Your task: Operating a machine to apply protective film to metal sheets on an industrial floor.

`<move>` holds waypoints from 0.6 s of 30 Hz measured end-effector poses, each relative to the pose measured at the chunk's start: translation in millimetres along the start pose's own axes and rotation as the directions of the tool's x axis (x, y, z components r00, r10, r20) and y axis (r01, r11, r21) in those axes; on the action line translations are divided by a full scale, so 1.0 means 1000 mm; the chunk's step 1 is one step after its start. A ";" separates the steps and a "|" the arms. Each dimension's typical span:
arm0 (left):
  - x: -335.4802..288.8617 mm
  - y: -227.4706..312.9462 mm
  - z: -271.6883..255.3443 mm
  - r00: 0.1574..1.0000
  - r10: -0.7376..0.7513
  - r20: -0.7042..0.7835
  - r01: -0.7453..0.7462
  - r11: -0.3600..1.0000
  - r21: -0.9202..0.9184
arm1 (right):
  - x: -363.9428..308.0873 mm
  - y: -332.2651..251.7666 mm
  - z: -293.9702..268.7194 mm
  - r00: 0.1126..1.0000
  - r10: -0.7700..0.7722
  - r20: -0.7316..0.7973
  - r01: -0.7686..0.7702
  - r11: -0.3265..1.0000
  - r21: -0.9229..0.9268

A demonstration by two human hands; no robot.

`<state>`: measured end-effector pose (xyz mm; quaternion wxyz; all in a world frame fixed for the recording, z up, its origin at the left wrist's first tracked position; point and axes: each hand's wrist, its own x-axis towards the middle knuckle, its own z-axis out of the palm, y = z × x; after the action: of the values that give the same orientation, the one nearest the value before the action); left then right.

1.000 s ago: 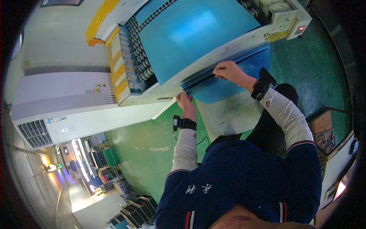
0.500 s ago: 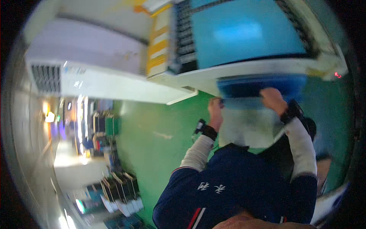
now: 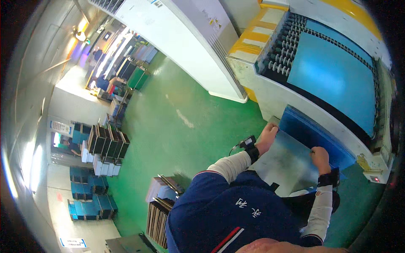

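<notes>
Several blue sheets (image 3: 310, 134) stand on edge in front of the machine, leaning back towards it. On the near side of them lies a flat grey metallic surface (image 3: 278, 162). My left hand (image 3: 268, 135) is at the left end of the sheets, its fingers curled at the far left corner of the grey surface; what they grip is hidden. My right hand (image 3: 320, 159) is closed beside the near lower side of the sheets. I cannot make out what lies in its fingers. Both wrists carry small dark devices.
A roller conveyor machine (image 3: 280, 67) with a large blue sheet (image 3: 333, 76) on top stands ahead. To its left is a tall white cabinet (image 3: 202, 46). A rack of panels (image 3: 158, 215) stands close on my left, with further racks (image 3: 107, 141) along the wall.
The view has turned, so the machine and cabinet appear slanted and the picture is sharper. Both hands remain near the blue sheets.
</notes>
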<state>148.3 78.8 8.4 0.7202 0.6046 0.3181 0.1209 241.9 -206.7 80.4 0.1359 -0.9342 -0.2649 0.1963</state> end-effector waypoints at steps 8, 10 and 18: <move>0.006 0.003 0.008 0.997 -0.006 0.074 0.000 0.997 0.081 | 0.000 0.017 0.013 0.993 -0.073 -0.098 0.075 0.997 0.022; 0.008 -0.002 0.006 0.997 -0.013 0.081 0.009 0.998 0.055 | 0.003 0.018 0.014 0.988 -0.096 -0.119 0.101 0.994 0.033; 0.001 0.015 0.012 0.992 -0.084 0.090 0.079 0.995 0.053 | 0.008 0.013 0.010 0.995 -0.078 -0.066 0.078 0.997 -0.008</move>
<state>159.5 73.1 22.9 0.7233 0.6136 0.3120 0.0556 249.5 -211.5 64.0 0.1498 -0.9296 -0.2969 0.1590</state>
